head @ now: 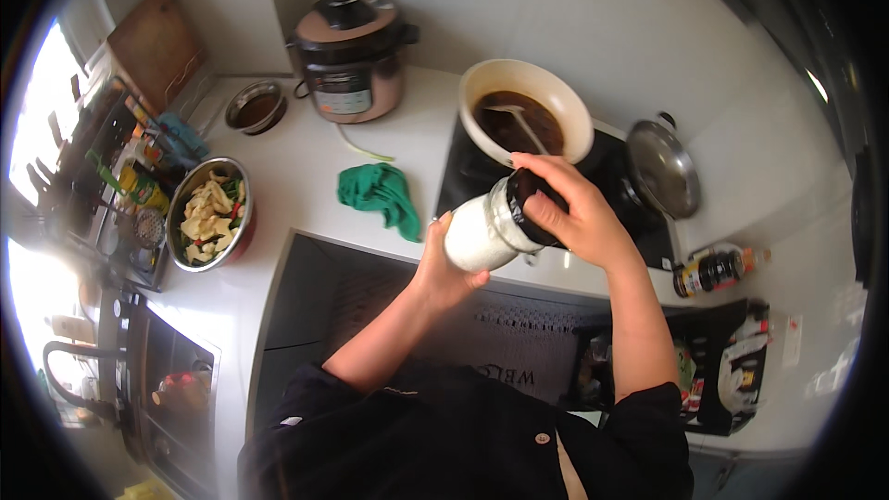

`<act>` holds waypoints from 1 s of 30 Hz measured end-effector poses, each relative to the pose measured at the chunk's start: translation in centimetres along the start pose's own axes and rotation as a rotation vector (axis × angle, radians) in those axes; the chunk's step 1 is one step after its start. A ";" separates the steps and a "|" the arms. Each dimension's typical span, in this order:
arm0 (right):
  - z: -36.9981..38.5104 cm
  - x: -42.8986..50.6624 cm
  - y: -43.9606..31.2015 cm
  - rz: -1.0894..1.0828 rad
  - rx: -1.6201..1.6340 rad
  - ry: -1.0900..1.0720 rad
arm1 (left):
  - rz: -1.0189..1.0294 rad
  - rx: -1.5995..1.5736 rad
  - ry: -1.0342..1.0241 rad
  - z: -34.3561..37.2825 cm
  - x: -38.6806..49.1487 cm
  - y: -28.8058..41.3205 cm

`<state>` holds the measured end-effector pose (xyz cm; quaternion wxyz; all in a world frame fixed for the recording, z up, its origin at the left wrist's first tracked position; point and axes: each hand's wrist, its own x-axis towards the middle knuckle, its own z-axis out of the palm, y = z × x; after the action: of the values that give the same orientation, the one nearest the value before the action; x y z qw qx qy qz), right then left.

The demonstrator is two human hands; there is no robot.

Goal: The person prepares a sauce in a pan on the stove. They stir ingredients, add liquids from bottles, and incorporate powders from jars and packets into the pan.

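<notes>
A clear jar of white granules is held tilted before me, above the counter's front edge. My left hand wraps around its base. On its black lid my right hand is closed, thumb and fingers on opposite sides. Just beyond the hands, a cream-coloured pot stands on the black cooktop. Dark brown liquid fills its lower part, and a pale-handled utensil rests in it.
Left of the cooktop lie a green cloth and a steel bowl of pale food pieces. An electric pressure cooker and a small bowl stand behind. Rightward are a pan lid, a sauce bottle and an open drawer.
</notes>
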<state>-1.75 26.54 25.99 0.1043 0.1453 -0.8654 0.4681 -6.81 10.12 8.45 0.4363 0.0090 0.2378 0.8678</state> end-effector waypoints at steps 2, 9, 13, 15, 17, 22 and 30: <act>-3.8 -3.8 -3.2 0.138 -0.215 -0.171 | 0.127 0.358 0.065 1.1 -0.6 -4.8; -12.4 -20.1 -4.8 0.167 -0.362 -0.061 | -0.336 -0.101 -0.051 13.8 -2.0 -16.6; -16.1 -24.9 -5.0 0.322 -0.482 0.014 | -0.471 -0.051 -0.216 17.8 -0.7 -22.1; -17.7 -26.6 -4.2 0.325 -0.445 0.088 | -0.499 -0.064 -0.295 18.1 1.1 -24.4; -17.7 -28.3 -1.6 0.162 -0.394 0.294 | -0.494 -0.077 -0.137 18.9 1.2 -25.9; -20.5 -28.1 -0.4 0.150 -0.115 0.564 | -0.574 -0.199 -0.293 19.4 4.2 -27.0; -21.6 -27.1 9.1 0.373 0.726 0.781 | 0.268 0.395 -0.012 14.2 8.6 -10.8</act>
<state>21.35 53.62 21.98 0.2757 -0.1674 -0.5568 0.7654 -0.80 27.86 14.86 0.3082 0.1308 0.3971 0.8545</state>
